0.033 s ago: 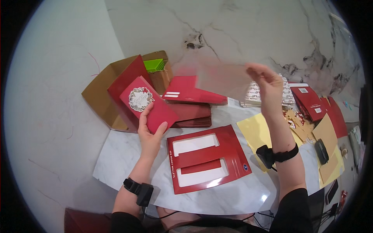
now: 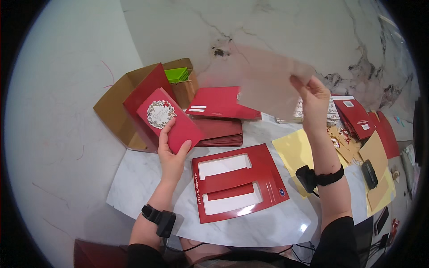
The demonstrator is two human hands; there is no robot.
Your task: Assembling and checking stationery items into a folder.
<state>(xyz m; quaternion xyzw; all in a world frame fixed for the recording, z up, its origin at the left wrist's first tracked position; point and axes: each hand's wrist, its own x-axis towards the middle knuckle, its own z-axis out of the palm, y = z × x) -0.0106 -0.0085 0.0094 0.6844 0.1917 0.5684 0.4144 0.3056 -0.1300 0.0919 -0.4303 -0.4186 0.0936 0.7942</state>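
Note:
My left hand (image 2: 172, 149) grips a red card wallet (image 2: 185, 127) with a white wreath decoration on its front; at least one more red piece shows behind it. Pinched in my right hand (image 2: 315, 96) is a thin, see-through sheet (image 2: 270, 87), raised above the back of the table and blurred at its edges. Whether it is a bag or a single sheet I cannot tell. Between my forearms a flat red cardboard sleeve (image 2: 225, 178) with two cut-out windows lies on the table.
Behind my left hand stands an open brown cardboard box (image 2: 118, 109) beside a green basket (image 2: 177, 75). Red folders (image 2: 219, 131) are stacked at the back middle. Yellow sheets (image 2: 292, 154), patterned white packs (image 2: 331, 114), red packages (image 2: 355, 117) and a black stapler-like object (image 2: 369, 174) lie on the right.
My right hand has shifted slightly right, and the see-through sheet has swung up and right with it. My left hand and the card wallet have hardly moved.

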